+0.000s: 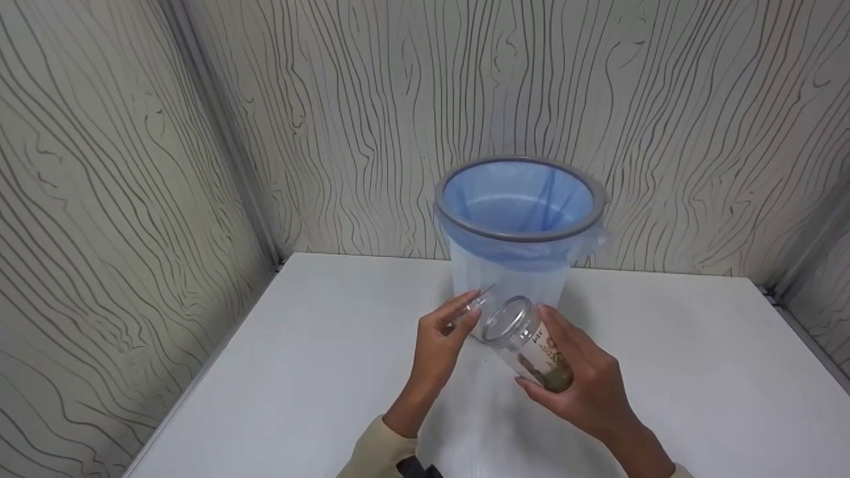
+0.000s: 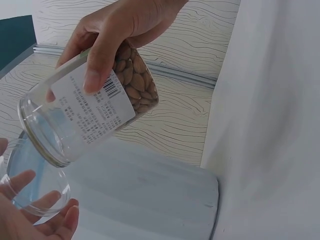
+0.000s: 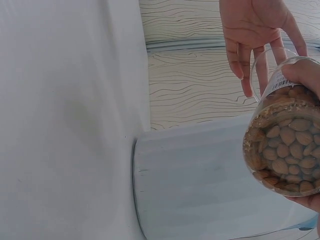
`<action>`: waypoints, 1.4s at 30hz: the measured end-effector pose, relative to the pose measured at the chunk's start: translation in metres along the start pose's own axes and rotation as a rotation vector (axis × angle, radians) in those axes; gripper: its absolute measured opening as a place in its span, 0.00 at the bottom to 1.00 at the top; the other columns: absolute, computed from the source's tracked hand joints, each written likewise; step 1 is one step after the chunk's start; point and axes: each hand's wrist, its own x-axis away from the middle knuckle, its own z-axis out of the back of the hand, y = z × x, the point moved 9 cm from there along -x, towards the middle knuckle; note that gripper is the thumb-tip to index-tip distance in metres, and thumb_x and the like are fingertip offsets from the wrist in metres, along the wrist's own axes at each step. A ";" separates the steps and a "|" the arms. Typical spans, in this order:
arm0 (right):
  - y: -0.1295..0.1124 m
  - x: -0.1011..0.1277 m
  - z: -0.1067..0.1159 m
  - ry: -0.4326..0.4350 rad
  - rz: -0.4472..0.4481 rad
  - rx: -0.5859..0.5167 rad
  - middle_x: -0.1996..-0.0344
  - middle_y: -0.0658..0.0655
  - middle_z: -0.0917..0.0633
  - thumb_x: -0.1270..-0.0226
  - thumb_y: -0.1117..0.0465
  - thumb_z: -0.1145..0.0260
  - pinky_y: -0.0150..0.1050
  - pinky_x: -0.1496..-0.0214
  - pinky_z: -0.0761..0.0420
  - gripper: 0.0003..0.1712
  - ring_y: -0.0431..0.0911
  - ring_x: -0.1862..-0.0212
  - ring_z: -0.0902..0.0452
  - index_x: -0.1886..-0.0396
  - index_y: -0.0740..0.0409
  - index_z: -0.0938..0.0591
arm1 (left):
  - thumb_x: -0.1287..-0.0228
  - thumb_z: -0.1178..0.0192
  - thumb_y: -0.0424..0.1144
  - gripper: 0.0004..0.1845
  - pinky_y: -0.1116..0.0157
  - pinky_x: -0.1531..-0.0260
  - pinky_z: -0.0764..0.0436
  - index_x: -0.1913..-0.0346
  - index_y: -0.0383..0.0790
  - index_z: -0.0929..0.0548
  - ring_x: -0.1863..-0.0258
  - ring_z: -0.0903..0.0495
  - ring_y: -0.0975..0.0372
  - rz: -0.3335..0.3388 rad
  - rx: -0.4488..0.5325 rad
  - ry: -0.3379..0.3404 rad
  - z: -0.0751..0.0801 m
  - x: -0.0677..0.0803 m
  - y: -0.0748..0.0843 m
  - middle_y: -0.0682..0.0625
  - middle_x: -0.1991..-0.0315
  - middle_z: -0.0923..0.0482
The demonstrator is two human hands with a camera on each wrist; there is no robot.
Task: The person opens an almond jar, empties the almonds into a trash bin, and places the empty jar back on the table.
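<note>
Both hands are up over the white tabletop [image 1: 664,345], just in front of the bin [image 1: 521,229], which stands at the tabletop's back edge against the wood-grain wall [image 1: 372,119]. Plenty of bare surface to left and right of the hands, and wall panels close the tabletop in on both sides.

Right hand [image 1: 584,382] has the clear jar [image 1: 528,345], fingers [image 2: 97,65] and thumb wrapped round its labelled body. The jar is tilted, its open mouth angled up toward the bin and its base low by the palm. Almonds [image 3: 285,155] sit packed in the bottom part of the jar; the upper part by the mouth shows clear.

Left hand [image 1: 441,335] holds a clear round lid [image 2: 37,182], fingers curled lightly about its rim, just beside the jar's mouth and apart from it.

The bin is pale and translucent, lined with a blue bag [image 1: 518,199] held under a grey rim ring [image 1: 465,229]. Its inside shows only the blue liner from the head view.
</note>
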 end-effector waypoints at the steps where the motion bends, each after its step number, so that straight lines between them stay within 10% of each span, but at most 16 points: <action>1: 0.000 0.000 0.000 0.002 0.000 0.000 0.31 0.54 0.23 0.68 0.49 0.12 0.26 0.36 0.32 0.65 0.53 0.42 0.18 0.26 0.58 0.29 | 0.27 0.39 0.46 0.17 0.55 0.41 0.22 0.39 0.49 0.15 0.38 0.21 0.59 0.010 0.010 -0.001 0.000 0.000 -0.001 0.55 0.38 0.19; 42: 0.003 0.000 0.004 0.029 0.002 -0.025 0.31 0.55 0.23 0.52 0.35 0.21 0.25 0.37 0.32 0.57 0.53 0.44 0.17 0.27 0.60 0.29 | 0.22 0.48 0.50 0.23 0.53 0.49 0.17 0.39 0.37 0.17 0.49 0.14 0.51 0.187 0.213 -0.049 -0.001 -0.004 -0.023 0.45 0.41 0.17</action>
